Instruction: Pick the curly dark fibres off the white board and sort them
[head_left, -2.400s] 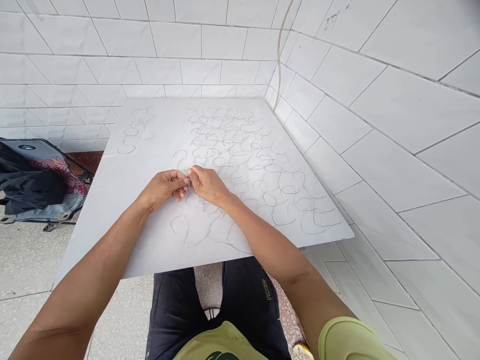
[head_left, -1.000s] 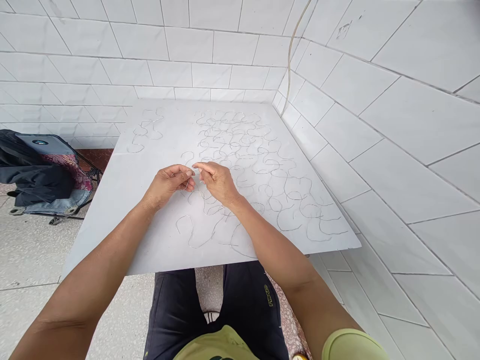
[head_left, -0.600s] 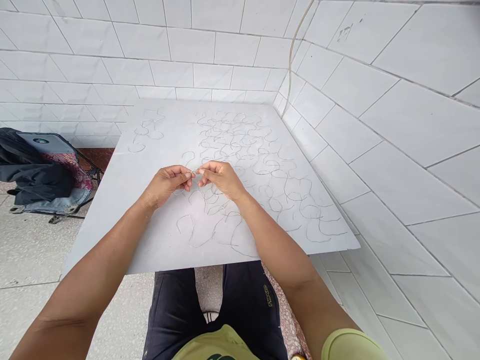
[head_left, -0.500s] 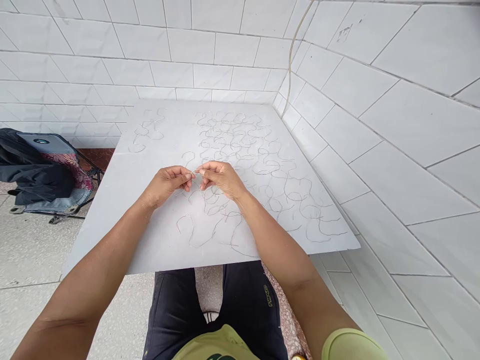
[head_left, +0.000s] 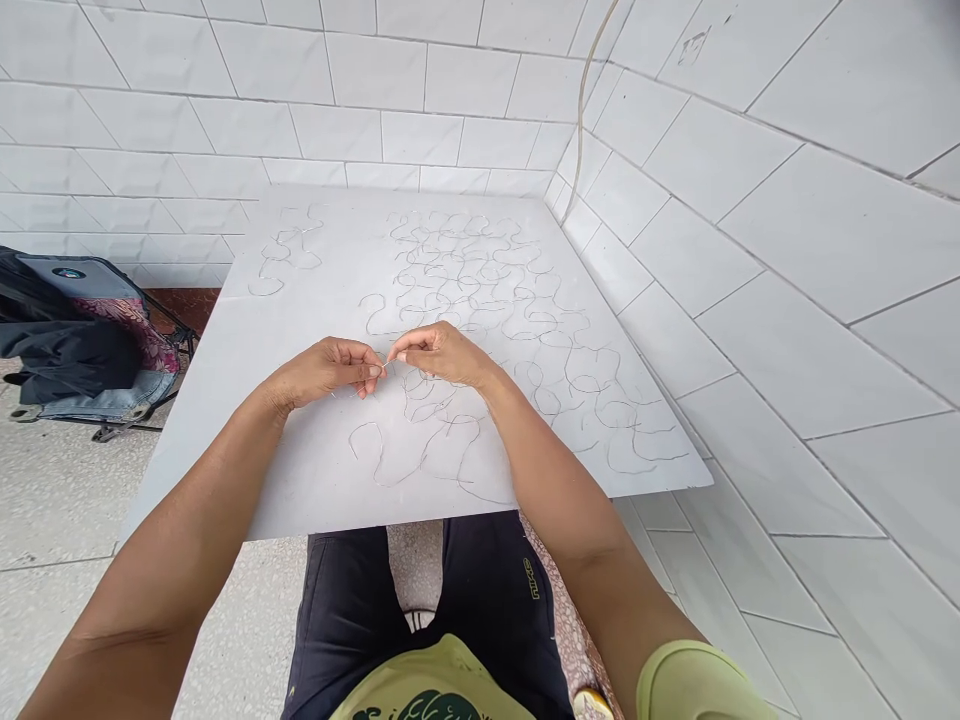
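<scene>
My left hand [head_left: 322, 368] and my right hand [head_left: 442, 352] meet fingertip to fingertip over the middle of a white board [head_left: 225, 400] that rests over my lap. Both pinch a thin piece of bent wire [head_left: 385, 366] between thumb and fingers. Under and beyond my hands lies a spread of several curled wire pieces [head_left: 495, 300], most of them right of centre. A small separate group of wire pieces [head_left: 281, 250] lies at the far left of the board.
White tiled walls close in the board at the back and right [head_left: 750, 250]. A thin cable [head_left: 581, 110] hangs down the corner. A folding chair with dark clothes and a bag [head_left: 75, 340] stands on the floor at left.
My hands parted a little about a second ago, then closed together again on the wire. They now sit slightly lower and nearer to me over the board.
</scene>
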